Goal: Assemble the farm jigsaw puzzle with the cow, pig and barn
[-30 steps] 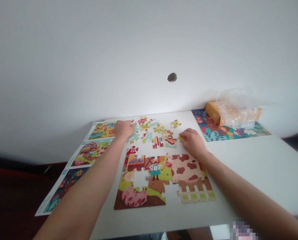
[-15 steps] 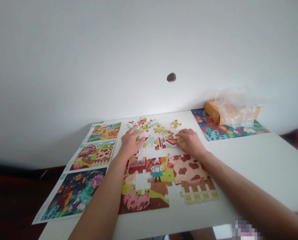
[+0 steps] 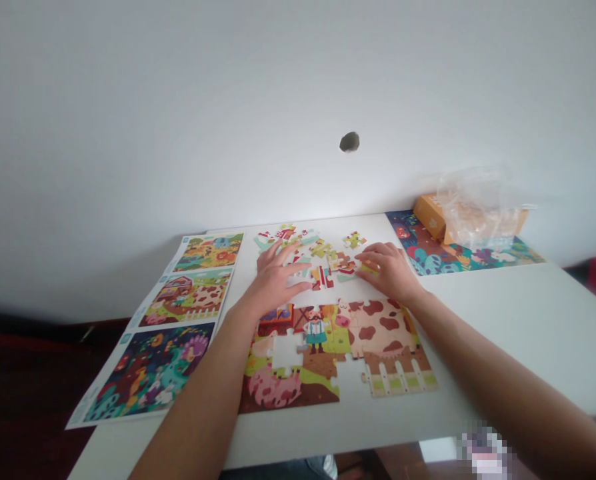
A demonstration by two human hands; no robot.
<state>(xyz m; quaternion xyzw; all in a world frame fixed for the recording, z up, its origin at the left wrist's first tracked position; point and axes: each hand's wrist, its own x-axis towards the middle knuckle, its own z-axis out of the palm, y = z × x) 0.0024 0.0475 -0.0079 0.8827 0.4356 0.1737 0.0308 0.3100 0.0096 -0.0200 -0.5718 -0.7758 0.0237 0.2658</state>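
Observation:
My left hand [image 3: 277, 280] is over the loose puzzle pieces, fingers spread, thumb near a red-and-white piece [image 3: 322, 278]. My right hand [image 3: 391, 270] rests at the right of the loose pieces. Its fingers and thumb are apart around a yellow-green piece [image 3: 371, 267], partly hidden by the hand. Below both hands lies a partly joined farm puzzle [image 3: 323, 340] with a cow, a farmer and a pink pig. It has gaps left of the farmer and at the bottom. More loose pieces [image 3: 287, 233] lie beyond my left hand, and a green one [image 3: 354, 240] lies apart.
A picture sheet [image 3: 205, 293] with three printed scenes lies on the left of the white table [image 3: 488, 320]. At the back right, an orange box [image 3: 431, 217] and a clear plastic bag [image 3: 478, 213] sit on a dark, colourful picture [image 3: 428, 260]. A wall rises behind.
My left hand has moved right across the loose pieces, its fingers spread wider. My right hand stays around the same piece. The whole view has shifted slightly.

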